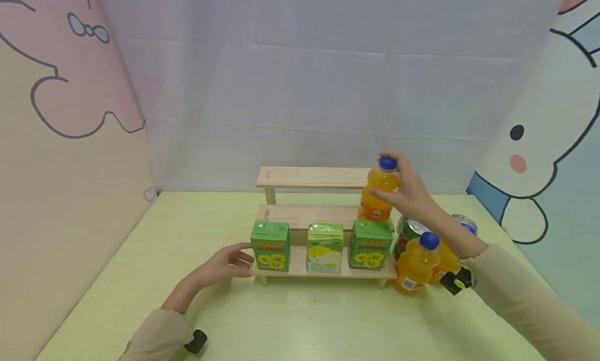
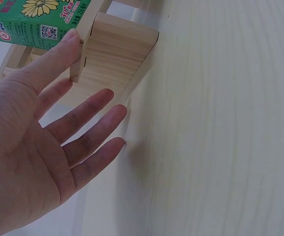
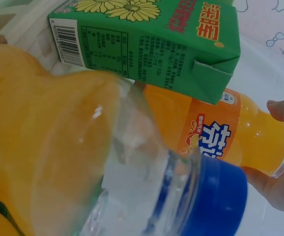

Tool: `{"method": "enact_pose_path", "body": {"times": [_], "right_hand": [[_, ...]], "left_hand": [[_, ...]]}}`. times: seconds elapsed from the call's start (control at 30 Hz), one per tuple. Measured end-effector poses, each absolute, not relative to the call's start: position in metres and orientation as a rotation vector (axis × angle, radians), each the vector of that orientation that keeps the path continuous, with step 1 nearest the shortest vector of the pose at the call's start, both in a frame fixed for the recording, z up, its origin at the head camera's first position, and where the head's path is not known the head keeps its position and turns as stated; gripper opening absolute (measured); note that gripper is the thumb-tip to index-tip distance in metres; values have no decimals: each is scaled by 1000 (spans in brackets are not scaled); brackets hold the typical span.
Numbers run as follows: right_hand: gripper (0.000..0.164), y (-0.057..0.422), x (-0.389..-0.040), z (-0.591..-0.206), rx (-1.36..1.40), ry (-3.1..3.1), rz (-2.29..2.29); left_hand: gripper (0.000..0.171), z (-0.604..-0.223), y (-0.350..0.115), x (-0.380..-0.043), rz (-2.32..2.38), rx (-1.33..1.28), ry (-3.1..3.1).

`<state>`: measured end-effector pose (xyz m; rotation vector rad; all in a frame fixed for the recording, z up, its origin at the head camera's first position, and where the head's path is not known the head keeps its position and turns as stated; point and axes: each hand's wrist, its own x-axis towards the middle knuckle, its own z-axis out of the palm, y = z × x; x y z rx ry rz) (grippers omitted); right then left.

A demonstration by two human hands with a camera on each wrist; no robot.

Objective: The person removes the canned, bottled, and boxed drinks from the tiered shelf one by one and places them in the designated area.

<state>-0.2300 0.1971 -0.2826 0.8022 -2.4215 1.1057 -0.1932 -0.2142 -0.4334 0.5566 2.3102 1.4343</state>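
My right hand point(image 1: 409, 190) grips an orange soda bottle point(image 1: 373, 203) with a blue cap near its top, at the right end of the wooden rack's point(image 1: 304, 216) middle tier. In the right wrist view, the thumb and a finger point(image 3: 280, 189) reach around the neck of that bottle point(image 3: 220, 130). My left hand point(image 1: 227, 262) is at the rack's left end, fingers spread loosely; the left wrist view shows the thumb against the front board's edge. On the bottom tier stand two green drink cartons point(image 1: 271, 246) point(image 1: 370, 245) with a paler carton point(image 1: 325, 248) between them.
Right of the rack, more orange soda bottles point(image 1: 417, 264) and several cans point(image 1: 407, 233) crowd together, partly hidden under my right forearm. The top tier point(image 1: 314, 177) rises behind. A pale curtain point(image 1: 304, 90) hangs at the table's back edge, with printed panels on both sides.
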Motion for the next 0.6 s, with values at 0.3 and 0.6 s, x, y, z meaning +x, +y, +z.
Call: {"method": "enact_pose_path", "body": {"times": [0.3,0.6], "right_hand": [[70,199,-230,-281,791,-2478,1091],[68,200,-231,-280,794,-2494,1044]], "left_hand": [[69,-433,-213,-192,1446,577,2311],[69,-434,-214,-192,1448,574,2308]]}}
